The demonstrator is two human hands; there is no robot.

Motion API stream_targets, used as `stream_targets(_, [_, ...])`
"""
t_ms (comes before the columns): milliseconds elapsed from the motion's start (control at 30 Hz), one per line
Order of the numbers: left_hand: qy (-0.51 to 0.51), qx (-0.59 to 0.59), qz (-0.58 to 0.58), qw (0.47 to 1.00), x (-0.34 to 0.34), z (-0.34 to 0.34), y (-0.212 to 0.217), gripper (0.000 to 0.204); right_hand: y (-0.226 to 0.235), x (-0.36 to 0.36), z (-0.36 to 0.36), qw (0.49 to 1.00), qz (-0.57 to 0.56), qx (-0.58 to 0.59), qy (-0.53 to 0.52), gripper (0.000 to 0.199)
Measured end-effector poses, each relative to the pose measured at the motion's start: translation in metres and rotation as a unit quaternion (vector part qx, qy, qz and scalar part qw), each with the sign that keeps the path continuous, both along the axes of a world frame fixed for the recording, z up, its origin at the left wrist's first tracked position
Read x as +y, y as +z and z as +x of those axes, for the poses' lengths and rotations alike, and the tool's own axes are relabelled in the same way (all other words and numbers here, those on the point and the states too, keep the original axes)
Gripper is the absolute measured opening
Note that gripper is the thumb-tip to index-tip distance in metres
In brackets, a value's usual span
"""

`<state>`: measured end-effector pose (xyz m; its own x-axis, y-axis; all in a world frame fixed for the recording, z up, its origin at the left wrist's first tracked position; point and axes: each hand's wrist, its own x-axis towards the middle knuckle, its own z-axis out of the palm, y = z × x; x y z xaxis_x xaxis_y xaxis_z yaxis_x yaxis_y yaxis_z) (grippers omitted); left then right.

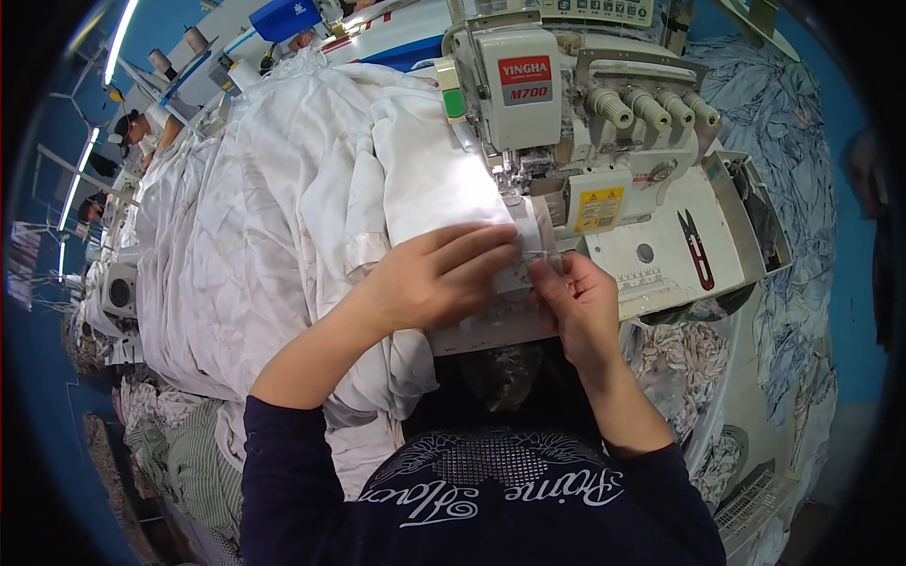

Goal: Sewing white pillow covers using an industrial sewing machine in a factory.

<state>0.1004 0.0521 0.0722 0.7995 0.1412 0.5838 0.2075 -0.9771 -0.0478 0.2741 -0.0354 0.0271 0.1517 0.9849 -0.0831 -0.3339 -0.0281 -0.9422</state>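
Note:
A large pile of white fabric (283, 189) spreads over the machine table, and its edge runs under the needle area of a white overlock sewing machine (517, 118). My left hand (439, 278) lies on the fabric just in front of the needle area, fingers stretched out and pointing right. Close to its fingertips, my right hand (578, 297) pinches the near edge of the white fabric between thumb and fingers. The presser foot (511, 184) is partly hidden among the machine parts, and a lamp lights the cloth beside it.
Red-handled thread snips (696, 250) lie on the machine bed at right, beside a metal-sided bin (750, 203). Blue-grey cloth (774, 123) heaps up along the right side. Striped green fabric (179, 448) hangs at lower left. Other people sit far left.

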Motion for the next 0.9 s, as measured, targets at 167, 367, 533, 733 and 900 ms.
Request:
stream_targets(167, [-0.027, 0.025, 0.089, 0.995, -0.003, -0.013, 0.003, 0.031, 0.0, 0.001, 0.0, 1.0, -0.002, -0.004, 0.012, 0.023])
stream_targets(367, [0.006, 0.034, 0.067, 0.997, -0.004, -0.01, 0.008, 0.028, -0.002, 0.003, 0.0, 1.0, -0.002, -0.007, 0.005, 0.023])
stream_targets(533, [0.009, 0.033, 0.05, 0.998, -0.003, -0.009, 0.011, 0.028, -0.007, 0.004, -0.001, 0.999, 0.023, -0.041, -0.028, 0.02])
stream_targets(733, [0.035, 0.047, 0.02, 0.998, 0.001, -0.008, 0.017, 0.029, 0.004, 0.008, -0.003, 0.783, 0.313, -0.504, -0.188, 0.034])
stream_targets(900, [0.057, 0.037, -0.06, 0.996, 0.009, -0.008, 0.022, 0.029, 0.012, 0.016, -0.001, 0.752, 0.311, -0.557, -0.166, 0.036])
